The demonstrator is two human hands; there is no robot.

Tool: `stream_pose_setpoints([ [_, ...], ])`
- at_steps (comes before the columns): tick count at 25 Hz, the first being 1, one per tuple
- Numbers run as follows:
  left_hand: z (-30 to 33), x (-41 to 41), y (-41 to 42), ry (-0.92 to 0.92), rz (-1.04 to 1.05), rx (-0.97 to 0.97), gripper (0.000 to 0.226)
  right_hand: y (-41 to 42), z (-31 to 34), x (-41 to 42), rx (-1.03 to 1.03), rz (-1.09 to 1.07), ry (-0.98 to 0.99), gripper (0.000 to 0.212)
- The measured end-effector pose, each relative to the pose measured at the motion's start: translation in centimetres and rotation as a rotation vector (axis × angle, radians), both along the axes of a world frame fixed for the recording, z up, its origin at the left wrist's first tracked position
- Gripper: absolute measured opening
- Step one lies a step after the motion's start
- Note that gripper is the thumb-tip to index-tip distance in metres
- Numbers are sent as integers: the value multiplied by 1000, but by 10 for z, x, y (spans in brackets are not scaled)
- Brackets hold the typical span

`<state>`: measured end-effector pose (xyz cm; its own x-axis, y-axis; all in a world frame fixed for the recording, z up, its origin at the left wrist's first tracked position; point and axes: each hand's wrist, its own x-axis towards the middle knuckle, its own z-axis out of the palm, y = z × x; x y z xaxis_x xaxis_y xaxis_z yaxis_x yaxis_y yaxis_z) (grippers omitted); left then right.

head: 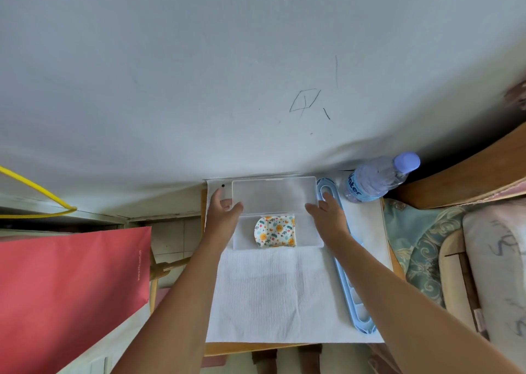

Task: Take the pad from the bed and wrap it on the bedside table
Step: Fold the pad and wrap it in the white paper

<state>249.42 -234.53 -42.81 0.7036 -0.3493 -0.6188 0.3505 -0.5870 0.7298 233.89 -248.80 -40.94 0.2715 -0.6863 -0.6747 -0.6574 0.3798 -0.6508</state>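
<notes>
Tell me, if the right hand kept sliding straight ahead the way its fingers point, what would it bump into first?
Probably the pale blue plastic hanger, which the right hand already overlaps at its fingertips; beyond that the white wall. Depth is hard to judge here.

**Readable text on your bedside setup**

You can make out "nter" in blue letters on the label of the clear plastic water bottle with the lilac cap (378, 178) — the word's start is hidden. The red paper bag (71, 288) carries a small web address — too faint to read.
</notes>
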Motion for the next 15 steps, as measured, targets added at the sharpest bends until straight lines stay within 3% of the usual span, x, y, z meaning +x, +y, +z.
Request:
stream_pose_setpoints([
  [5,18,0,8,-22,65,-128,38,-2,17,-3,85,-232,-196,50],
  [8,34,-15,24,-164,-48,-157,25,4,27,-17,5,-167,-167,43],
  [10,42,-30,42,-368,-169,-123,23,14,32,-32,-118,-59,-162,32],
  [12,39,-46,62,-688,-440,0,39,26,32,-53,-359,154,-128,23],
  [14,29,-62,76,-954,-769,168,49,39,24,-71,-672,551,17,32],
  [15,25,-70,81,-980,-920,227,53,48,20,-78,-777,752,96,43],
])
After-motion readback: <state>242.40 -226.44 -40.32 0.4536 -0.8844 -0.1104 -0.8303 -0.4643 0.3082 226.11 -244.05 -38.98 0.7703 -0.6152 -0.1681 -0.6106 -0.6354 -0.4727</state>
